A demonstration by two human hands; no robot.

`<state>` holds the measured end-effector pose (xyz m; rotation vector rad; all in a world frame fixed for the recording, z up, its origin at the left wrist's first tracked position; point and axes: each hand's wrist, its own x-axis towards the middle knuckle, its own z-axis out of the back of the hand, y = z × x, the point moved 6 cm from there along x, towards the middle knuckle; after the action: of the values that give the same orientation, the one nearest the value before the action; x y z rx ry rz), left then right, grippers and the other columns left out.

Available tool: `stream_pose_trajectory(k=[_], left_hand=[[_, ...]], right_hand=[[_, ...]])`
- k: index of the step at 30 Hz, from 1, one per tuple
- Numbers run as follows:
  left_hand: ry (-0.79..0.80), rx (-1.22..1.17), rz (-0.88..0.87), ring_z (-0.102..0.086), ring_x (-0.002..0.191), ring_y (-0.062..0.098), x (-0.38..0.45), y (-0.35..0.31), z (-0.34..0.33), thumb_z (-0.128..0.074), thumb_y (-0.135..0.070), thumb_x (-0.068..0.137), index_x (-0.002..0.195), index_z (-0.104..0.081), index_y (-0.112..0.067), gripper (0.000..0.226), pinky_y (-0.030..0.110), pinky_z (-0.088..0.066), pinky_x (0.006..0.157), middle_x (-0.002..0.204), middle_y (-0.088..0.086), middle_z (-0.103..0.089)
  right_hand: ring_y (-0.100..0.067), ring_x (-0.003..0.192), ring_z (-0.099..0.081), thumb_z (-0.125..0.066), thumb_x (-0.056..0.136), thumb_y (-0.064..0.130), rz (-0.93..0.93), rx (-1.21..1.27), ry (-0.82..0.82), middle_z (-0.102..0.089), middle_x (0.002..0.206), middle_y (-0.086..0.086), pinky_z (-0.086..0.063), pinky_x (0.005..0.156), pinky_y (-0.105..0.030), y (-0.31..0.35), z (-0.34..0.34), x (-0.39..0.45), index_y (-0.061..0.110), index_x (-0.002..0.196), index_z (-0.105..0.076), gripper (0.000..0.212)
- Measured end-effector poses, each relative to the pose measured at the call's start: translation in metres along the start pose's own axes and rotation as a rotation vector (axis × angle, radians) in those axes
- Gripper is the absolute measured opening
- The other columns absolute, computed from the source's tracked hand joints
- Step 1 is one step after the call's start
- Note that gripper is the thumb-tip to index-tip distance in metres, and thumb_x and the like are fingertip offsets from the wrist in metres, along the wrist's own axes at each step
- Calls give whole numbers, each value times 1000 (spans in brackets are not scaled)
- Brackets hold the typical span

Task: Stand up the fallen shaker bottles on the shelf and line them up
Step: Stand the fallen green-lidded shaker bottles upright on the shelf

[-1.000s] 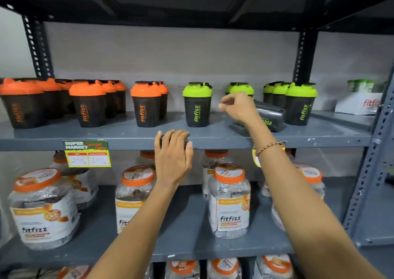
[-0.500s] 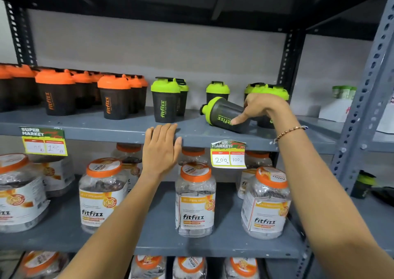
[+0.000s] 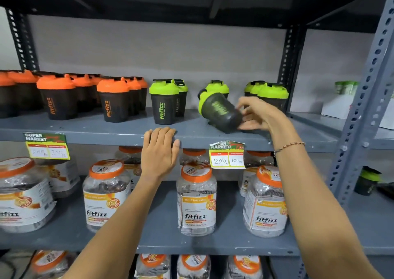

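A black shaker bottle with a green lid (image 3: 219,111) is tilted on the grey shelf (image 3: 119,132), lid up and to the left, base lifted to the right. My right hand (image 3: 258,114) grips its base end. My left hand (image 3: 160,150) rests flat on the shelf's front edge, fingers together, holding nothing. Upright green-lidded shakers stand to the left (image 3: 164,100), behind (image 3: 217,87) and to the right (image 3: 271,95) of the tilted one. Orange-lidded shakers (image 3: 113,99) stand upright along the left of the shelf.
Price tags (image 3: 227,155) hang from the shelf edge. Large fitfizz jars (image 3: 196,200) fill the shelf below. A perforated steel upright (image 3: 362,108) stands at the right, with another shaker (image 3: 367,180) and a white box (image 3: 339,106) beyond it.
The green-lidded shaker lay on its side half a second ago; my right hand has tipped it up, lid rising. The view shifted slightly. My left hand stays on the shelf edge.
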<state>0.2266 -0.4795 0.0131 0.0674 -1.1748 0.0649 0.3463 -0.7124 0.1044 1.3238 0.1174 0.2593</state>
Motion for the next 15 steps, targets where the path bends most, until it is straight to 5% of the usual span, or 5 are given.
stream_pose_trajectory(k=[2, 4, 8, 10, 15], left_hand=[[-1, -2, -3, -57, 99, 28, -1, 0, -1, -36, -31, 95, 109, -61, -7, 37, 41, -33, 97, 109, 10, -64], [2, -6, 2, -57, 99, 29, -1, 1, -2, -36, -32, 96, 109, -61, -6, 38, 41, -34, 96, 109, 10, -64], [-2, -5, -3, -58, 98, 29, 0, 1, -2, -36, -32, 95, 110, -62, -7, 39, 41, -35, 95, 109, 10, -64], [-2, 21, -10, -59, 96, 29, 1, 0, -4, -37, -32, 94, 108, -62, -7, 38, 42, -35, 94, 108, 10, -65], [-17, 61, -28, -58, 94, 28, 1, 1, -6, -38, -32, 94, 107, -62, -8, 37, 41, -34, 93, 107, 10, -65]], right_hand=[[-18, 58, -70, -56, 84, -7, -11, 272, 0, -69, 74, -17, -59, 52, -21, -13, -2, 2, -5, 102, -59, 19], [-24, 71, -70, -54, 85, -12, -19, 197, -27, -65, 82, -21, -61, 61, -26, -21, -14, 2, -10, 109, -58, 25], [-25, 59, -53, -46, 79, -6, 76, -129, -167, -50, 68, -13, -44, 55, -33, -11, -39, -1, 3, 75, -59, 17], [-22, 60, -48, -43, 82, -6, 85, -124, -188, -47, 70, -11, -44, 55, -33, -6, -52, 1, 6, 75, -51, 16], [-37, 110, -58, -41, 88, 5, 136, -319, -389, -61, 118, -24, -47, 83, -37, 1, -70, -5, 0, 110, -55, 26]])
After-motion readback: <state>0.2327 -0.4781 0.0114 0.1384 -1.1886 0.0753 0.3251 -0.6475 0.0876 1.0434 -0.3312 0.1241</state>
